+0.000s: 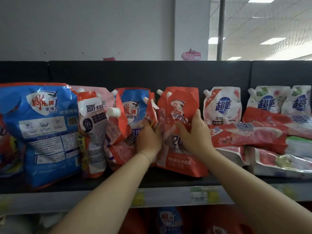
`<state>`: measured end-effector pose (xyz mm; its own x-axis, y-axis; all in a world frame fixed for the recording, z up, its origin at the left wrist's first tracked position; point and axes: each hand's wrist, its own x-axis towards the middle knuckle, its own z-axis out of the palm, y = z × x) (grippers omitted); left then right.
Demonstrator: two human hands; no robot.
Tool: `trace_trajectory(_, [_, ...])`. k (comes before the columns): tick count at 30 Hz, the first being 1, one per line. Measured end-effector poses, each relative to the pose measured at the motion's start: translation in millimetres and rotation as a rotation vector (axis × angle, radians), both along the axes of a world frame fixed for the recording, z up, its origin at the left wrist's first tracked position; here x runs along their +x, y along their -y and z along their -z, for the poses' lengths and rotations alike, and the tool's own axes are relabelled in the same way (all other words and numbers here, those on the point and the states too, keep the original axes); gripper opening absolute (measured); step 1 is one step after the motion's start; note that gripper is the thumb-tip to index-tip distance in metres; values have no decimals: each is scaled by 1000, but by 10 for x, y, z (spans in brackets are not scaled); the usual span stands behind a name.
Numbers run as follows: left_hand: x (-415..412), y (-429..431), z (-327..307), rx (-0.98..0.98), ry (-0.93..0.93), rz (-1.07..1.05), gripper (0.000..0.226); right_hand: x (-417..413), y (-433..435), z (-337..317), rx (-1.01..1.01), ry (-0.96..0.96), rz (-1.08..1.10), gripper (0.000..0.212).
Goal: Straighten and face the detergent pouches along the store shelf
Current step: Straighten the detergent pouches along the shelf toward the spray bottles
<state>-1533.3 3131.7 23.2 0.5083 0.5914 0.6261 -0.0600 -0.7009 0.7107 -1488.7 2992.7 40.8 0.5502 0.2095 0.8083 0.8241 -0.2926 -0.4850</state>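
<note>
Head view, right hand (194, 132) grips red pouch (179, 163), left hand (148, 142), fingers (146, 127) half hidden

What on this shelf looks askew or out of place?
The red pouches on the right lie flat in a heap instead of standing. The big blue bag at left shows its back panel.

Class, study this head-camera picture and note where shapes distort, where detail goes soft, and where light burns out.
Head view: the blue bag at left looks lens-stretched; head view: the price label is soft; head view: the ceiling lights burn out white; head view: print on the red pouch in the right hand is blurred.
</note>
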Motion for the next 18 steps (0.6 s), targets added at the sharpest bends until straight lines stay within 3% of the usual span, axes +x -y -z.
trace_trajectory(5, [59,-14,-249,-118,-32,104,22,-24,18,-158,-67,87,64,41])
trace_trajectory(9, [51,102,-360,-154,-68,124,19,-96,-32,-228,-9,43,72,24])
trace_trajectory(13, [21,118,-174,-94,112,153,10,-218,-53,-175,79,-37,-19,27])
trace_trajectory(18, [-141,206,72,59,178,71,49,-230,53,53,101,-271,-214,50])
